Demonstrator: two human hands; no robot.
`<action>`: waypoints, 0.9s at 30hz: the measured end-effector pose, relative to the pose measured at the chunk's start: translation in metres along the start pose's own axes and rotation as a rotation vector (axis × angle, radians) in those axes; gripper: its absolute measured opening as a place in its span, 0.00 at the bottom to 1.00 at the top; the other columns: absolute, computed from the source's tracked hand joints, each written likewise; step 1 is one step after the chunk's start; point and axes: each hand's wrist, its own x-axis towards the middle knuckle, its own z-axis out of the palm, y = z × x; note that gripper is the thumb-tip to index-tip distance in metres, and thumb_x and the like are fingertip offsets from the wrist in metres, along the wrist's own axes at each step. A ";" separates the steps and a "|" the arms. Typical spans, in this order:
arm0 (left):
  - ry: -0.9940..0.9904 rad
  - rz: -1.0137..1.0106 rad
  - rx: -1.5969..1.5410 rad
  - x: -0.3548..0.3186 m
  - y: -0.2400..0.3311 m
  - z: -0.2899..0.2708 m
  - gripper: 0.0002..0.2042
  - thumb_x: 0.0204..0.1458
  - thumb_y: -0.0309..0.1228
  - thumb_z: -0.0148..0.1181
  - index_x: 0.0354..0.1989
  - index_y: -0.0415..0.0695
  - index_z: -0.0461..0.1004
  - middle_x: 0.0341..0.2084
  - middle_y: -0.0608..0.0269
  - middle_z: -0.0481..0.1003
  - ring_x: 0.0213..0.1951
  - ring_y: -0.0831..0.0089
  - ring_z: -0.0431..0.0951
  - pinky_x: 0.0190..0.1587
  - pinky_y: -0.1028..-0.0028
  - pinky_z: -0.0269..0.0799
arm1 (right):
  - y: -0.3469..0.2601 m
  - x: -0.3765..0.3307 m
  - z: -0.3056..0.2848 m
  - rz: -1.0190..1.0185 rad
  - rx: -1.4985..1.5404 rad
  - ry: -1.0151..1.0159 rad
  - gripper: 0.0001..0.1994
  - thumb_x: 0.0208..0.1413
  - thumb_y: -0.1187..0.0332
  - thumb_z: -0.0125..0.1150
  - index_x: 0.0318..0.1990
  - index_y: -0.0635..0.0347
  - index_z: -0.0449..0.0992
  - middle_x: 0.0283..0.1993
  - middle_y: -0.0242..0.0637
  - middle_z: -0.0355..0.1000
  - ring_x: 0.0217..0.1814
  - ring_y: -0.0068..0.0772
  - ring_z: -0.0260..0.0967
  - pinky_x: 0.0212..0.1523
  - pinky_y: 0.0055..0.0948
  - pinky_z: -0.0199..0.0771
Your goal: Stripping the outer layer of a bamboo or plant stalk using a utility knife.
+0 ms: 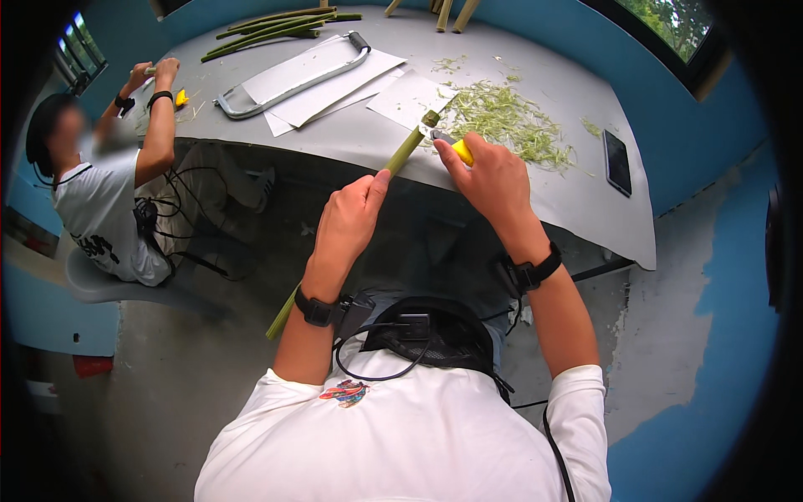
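Observation:
My left hand (350, 213) is wrapped round a long green bamboo stick (406, 152). The stick slants up to the right, its upper end over the table's front edge and its lower end showing past my left forearm. In my right hand (495, 180) is a yellow-handled utility knife (462, 151), my fingers closed on the handle. Its blade end is at the stick, just below the upper tip; whether the edge touches cannot be made out. A heap of pale green shavings (506, 121) lies on the table beyond my right hand.
On the grey table (577, 209) lie a hacksaw (293, 84) on white paper (335, 96), several green bamboo sticks (268, 32) at the back and a phone (617, 163) at the right. A seated person (109, 192) works at the left, near another yellow-handled tool (181, 98).

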 end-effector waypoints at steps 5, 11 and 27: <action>0.063 0.001 0.084 -0.003 0.008 0.001 0.34 0.80 0.57 0.50 0.33 0.34 0.71 0.21 0.43 0.64 0.26 0.43 0.60 0.30 0.52 0.65 | -0.003 -0.001 0.005 0.015 -0.049 0.059 0.30 0.72 0.38 0.65 0.30 0.57 0.77 0.22 0.45 0.78 0.25 0.54 0.81 0.26 0.48 0.79; 0.077 -0.044 0.126 -0.007 0.011 0.004 0.34 0.79 0.58 0.49 0.33 0.34 0.72 0.22 0.40 0.66 0.28 0.35 0.63 0.31 0.50 0.65 | -0.011 -0.005 0.008 0.053 -0.113 0.089 0.29 0.71 0.38 0.66 0.31 0.56 0.76 0.25 0.41 0.79 0.26 0.51 0.82 0.26 0.45 0.80; -0.181 -0.158 -0.320 -0.006 -0.030 -0.022 0.37 0.76 0.69 0.44 0.27 0.46 0.70 0.19 0.73 0.66 0.22 0.81 0.66 0.27 0.74 0.65 | -0.004 -0.002 0.016 0.137 -0.190 0.190 0.28 0.74 0.38 0.63 0.34 0.56 0.73 0.28 0.45 0.79 0.30 0.59 0.81 0.30 0.52 0.79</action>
